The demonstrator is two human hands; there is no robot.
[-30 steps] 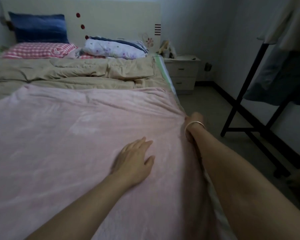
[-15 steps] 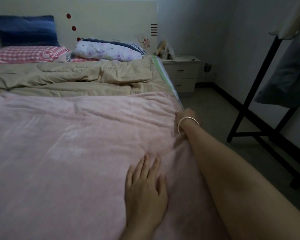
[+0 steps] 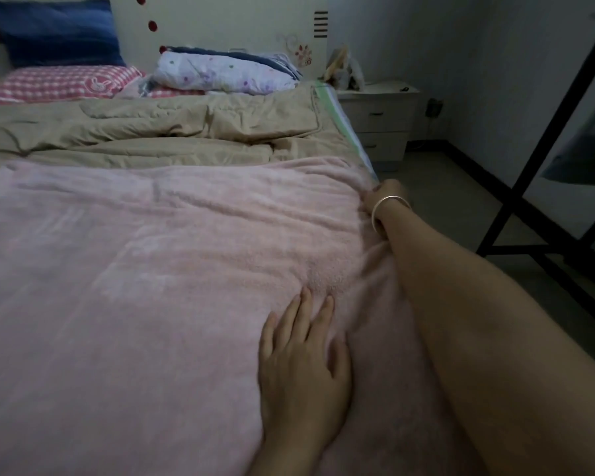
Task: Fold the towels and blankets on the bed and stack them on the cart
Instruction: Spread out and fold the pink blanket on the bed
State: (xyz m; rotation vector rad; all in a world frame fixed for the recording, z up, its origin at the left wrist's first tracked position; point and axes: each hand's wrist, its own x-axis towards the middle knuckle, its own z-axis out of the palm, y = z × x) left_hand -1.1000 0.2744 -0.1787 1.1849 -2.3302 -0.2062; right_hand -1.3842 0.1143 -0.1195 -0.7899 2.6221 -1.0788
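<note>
A large pink fleece blanket [image 3: 145,286] lies spread flat over the near half of the bed. My left hand [image 3: 303,365] presses flat on it near the right side, fingers straight and slightly apart. My right hand [image 3: 380,197], with a silver bangle at the wrist, grips the blanket's right edge at the side of the bed, where the fabric bunches into creases. Its fingers are mostly hidden behind the wrist. Beyond the pink blanket lies a rumpled tan quilt [image 3: 158,132].
At the headboard sit a blue pillow [image 3: 59,29], a pink checked pillow [image 3: 59,84] and a folded floral quilt [image 3: 220,70]. A white nightstand [image 3: 382,121] stands right of the bed. A black metal rack [image 3: 529,187] with hanging clothes stands on the floor at right.
My left hand slid back toward me and to the right across the pink blanket. My right hand stayed gripping the blanket's right edge.
</note>
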